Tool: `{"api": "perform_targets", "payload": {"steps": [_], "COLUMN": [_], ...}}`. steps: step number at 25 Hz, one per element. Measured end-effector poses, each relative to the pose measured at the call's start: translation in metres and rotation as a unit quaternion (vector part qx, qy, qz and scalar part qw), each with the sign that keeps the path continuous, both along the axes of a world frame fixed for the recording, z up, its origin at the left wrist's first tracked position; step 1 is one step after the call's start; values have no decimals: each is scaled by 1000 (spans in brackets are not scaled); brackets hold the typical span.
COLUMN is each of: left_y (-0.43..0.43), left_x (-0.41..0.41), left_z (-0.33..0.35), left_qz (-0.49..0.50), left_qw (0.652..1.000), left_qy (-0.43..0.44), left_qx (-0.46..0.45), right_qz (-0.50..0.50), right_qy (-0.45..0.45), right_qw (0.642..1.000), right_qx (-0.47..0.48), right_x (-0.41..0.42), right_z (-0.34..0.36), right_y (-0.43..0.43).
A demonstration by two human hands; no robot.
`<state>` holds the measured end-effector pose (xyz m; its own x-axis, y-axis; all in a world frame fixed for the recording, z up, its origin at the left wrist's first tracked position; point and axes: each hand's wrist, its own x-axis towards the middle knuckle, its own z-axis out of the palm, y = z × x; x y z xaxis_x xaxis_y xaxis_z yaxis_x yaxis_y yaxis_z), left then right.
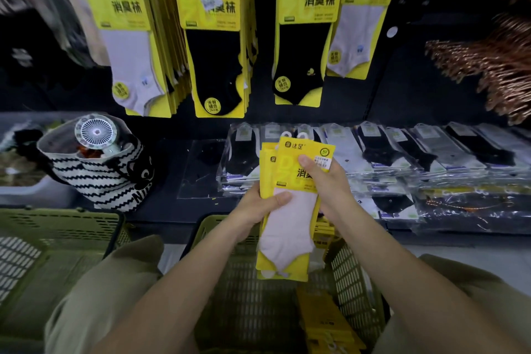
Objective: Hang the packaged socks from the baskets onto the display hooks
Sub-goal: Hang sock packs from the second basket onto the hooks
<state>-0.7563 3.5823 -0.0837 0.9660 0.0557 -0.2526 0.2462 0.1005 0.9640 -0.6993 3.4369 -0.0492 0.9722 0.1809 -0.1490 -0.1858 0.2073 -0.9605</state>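
Observation:
Both hands hold a small stack of yellow-carded sock packs (288,227) upright above the green basket (353,276); the front pack shows a white sock. My left hand (260,205) grips the stack's left edge, thumb across the sock. My right hand (326,181) pinches the front pack near its top right, thumb on the card. White hanger hooks stick up from the stack's top. More yellow packs (327,322) lie in the basket. On the display above hang rows of yellow packs: white socks (129,34), black socks (214,37), black socks (304,29), white socks (362,14).
A second green basket (57,241) stands at the left. A zigzag-striped bag (106,178) with a small white fan sits on the dark shelf. Clear-wrapped sock packs (402,152) lie in a row along the shelf's right. Copper tinsel (494,63) hangs at the far right.

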Motion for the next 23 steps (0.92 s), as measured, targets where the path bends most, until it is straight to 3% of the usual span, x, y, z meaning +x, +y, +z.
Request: {"api": "perform_targets", "payload": {"steps": [6,9,12,17,20,23], "left_y": [-1,2,4,-4,-3,1], "left_x": [1,8,10,13,19,26], "left_z": [18,33,43,55,66,80], "left_qz": [59,68,71,71,84,84], "left_qw": [997,995,995,993,990,988], "left_qy": [-53,-61,-64,-85,-104,-128], "left_qx": [-22,25,13,-41,-32,-22], "right_qz": [-8,36,31,-23,1,-38], "right_qy": [-156,-237,-266,-248,-261,-277], "right_qw": [984,952,929,947,946,942], "right_qx": [-88,-190,-258,-201,-193,-188], "right_x": [2,19,31,39,44,52], "right_z": [55,94,111,116,124,135], "right_y": [1,-8,-8,-1,-2,0]}}
